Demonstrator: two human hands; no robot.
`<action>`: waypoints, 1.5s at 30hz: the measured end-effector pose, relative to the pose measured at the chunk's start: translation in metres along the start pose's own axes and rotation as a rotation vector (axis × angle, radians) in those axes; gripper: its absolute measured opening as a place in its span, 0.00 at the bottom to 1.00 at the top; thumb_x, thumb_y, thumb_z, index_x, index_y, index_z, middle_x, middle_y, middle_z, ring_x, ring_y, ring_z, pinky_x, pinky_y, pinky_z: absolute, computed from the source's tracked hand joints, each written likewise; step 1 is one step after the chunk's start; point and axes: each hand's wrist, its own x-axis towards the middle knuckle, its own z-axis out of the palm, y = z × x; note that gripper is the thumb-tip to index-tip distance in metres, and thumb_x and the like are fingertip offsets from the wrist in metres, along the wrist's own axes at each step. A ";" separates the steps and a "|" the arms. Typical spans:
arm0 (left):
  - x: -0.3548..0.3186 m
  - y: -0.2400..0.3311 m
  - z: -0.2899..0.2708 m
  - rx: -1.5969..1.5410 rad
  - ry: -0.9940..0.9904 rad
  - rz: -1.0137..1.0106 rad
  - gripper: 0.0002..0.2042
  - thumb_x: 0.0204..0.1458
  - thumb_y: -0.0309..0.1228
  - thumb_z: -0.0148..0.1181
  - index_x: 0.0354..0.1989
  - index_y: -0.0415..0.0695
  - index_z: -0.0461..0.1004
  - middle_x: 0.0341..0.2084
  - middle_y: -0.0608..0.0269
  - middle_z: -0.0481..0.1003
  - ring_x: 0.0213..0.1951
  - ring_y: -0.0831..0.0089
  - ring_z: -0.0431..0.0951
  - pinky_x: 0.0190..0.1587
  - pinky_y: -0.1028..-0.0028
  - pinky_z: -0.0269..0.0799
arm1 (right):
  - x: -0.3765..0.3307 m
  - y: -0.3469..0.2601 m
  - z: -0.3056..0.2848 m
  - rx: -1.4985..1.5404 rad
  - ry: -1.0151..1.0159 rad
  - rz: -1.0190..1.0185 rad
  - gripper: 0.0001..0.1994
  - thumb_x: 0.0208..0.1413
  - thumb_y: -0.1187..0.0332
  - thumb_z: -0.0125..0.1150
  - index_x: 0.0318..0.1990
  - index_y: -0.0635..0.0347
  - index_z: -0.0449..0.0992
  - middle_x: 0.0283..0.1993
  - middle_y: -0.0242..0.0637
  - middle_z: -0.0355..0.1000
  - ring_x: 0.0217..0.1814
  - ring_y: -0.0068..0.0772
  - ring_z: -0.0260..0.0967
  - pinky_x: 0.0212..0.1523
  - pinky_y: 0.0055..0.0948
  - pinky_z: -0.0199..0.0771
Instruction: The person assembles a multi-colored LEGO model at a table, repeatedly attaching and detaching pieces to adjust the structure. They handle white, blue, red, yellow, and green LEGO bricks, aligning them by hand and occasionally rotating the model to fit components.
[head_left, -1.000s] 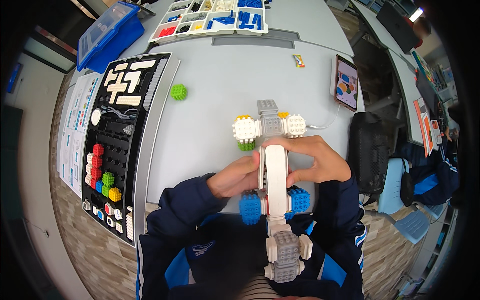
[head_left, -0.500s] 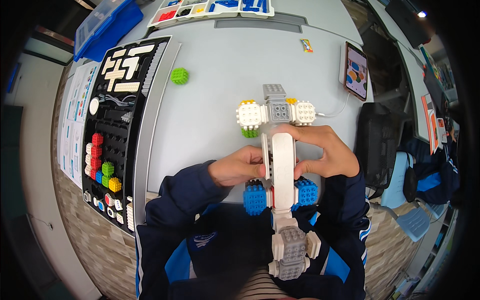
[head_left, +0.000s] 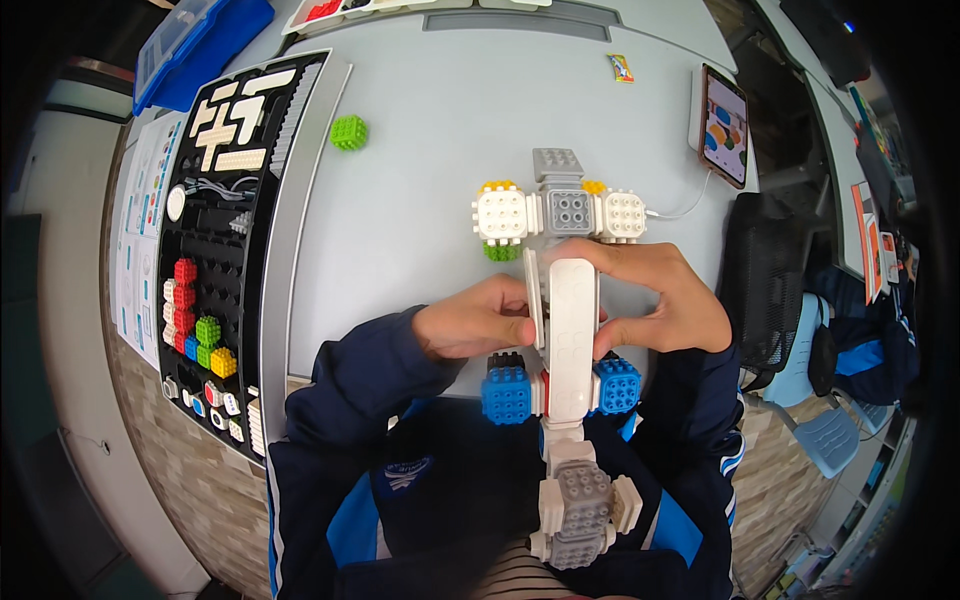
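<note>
Grey studded blocks (head_left: 585,495): at the build's near end, before my chest, past the table edge; I judge this overhang wants level support and no jerks.
Left blue block (head_left: 507,395) and right blue block (head_left: 617,386): flanking the beam's near part; better not used as handles, as a sideways pull could loosen them.
White beam (head_left: 571,340): running near to far, between my hands.
Left hand (head_left: 475,320): half closed, thumb against the thin white plate (head_left: 534,300) along the beam's left side; my fingertips behind it are hidden.
Right hand (head_left: 665,300): a wide C gripping the white beam, index finger by its far end, thumb on its right side.
Plate gap: narrow; pressure there is best square and even, with my right hand bracing.
Far crosspiece (head_left: 570,211): grey block between two white ones; my fingers hide whether it joins the beam, so gentle handling suits it.
Green studded cube (head_left: 349,132): far left, well apart.
</note>
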 end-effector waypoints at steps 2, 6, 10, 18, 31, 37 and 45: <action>0.000 0.001 0.000 0.011 -0.010 0.011 0.44 0.50 0.47 0.73 0.70 0.36 0.57 0.64 0.48 0.67 0.64 0.58 0.69 0.68 0.58 0.63 | 0.000 0.001 0.001 -0.002 0.007 -0.009 0.45 0.34 0.51 0.81 0.61 0.66 0.72 0.51 0.51 0.79 0.55 0.49 0.78 0.56 0.35 0.72; -0.007 0.016 0.006 0.222 0.102 0.019 0.38 0.52 0.42 0.72 0.67 0.36 0.61 0.57 0.51 0.73 0.59 0.63 0.73 0.65 0.62 0.66 | 0.000 0.002 0.002 0.005 0.016 -0.019 0.45 0.32 0.52 0.81 0.61 0.66 0.73 0.50 0.50 0.79 0.55 0.48 0.79 0.55 0.34 0.72; -0.021 0.033 0.033 0.391 0.284 0.084 0.23 0.56 0.34 0.70 0.57 0.37 0.71 0.47 0.56 0.79 0.51 0.69 0.79 0.58 0.68 0.71 | 0.000 0.002 -0.002 0.021 -0.032 0.002 0.42 0.38 0.59 0.79 0.65 0.56 0.71 0.54 0.42 0.79 0.55 0.45 0.79 0.57 0.36 0.76; -0.024 0.041 0.067 0.622 0.510 0.074 0.12 0.64 0.35 0.61 0.40 0.37 0.68 0.21 0.66 0.73 0.23 0.83 0.70 0.26 0.78 0.65 | 0.003 0.001 -0.005 0.018 -0.075 0.009 0.44 0.33 0.56 0.82 0.62 0.64 0.72 0.49 0.46 0.79 0.51 0.43 0.80 0.52 0.32 0.74; -0.027 0.035 0.058 0.731 0.422 0.067 0.14 0.66 0.38 0.57 0.36 0.38 0.66 0.24 0.63 0.71 0.26 0.79 0.67 0.30 0.74 0.64 | 0.004 0.005 -0.009 0.018 -0.121 -0.021 0.45 0.35 0.55 0.82 0.63 0.66 0.70 0.49 0.47 0.79 0.53 0.43 0.79 0.56 0.34 0.72; -0.024 0.037 0.058 0.753 0.403 0.069 0.16 0.67 0.41 0.53 0.38 0.38 0.65 0.26 0.60 0.72 0.28 0.76 0.69 0.31 0.72 0.66 | 0.003 0.006 -0.003 0.069 -0.042 -0.029 0.41 0.37 0.56 0.77 0.64 0.55 0.72 0.50 0.43 0.80 0.49 0.45 0.81 0.52 0.34 0.76; -0.026 0.036 0.059 0.960 0.409 0.028 0.21 0.69 0.47 0.46 0.41 0.36 0.62 0.28 0.50 0.72 0.29 0.62 0.74 0.34 0.65 0.70 | 0.003 0.008 0.002 0.047 0.005 -0.065 0.42 0.35 0.55 0.77 0.64 0.53 0.73 0.49 0.42 0.80 0.46 0.46 0.81 0.47 0.33 0.78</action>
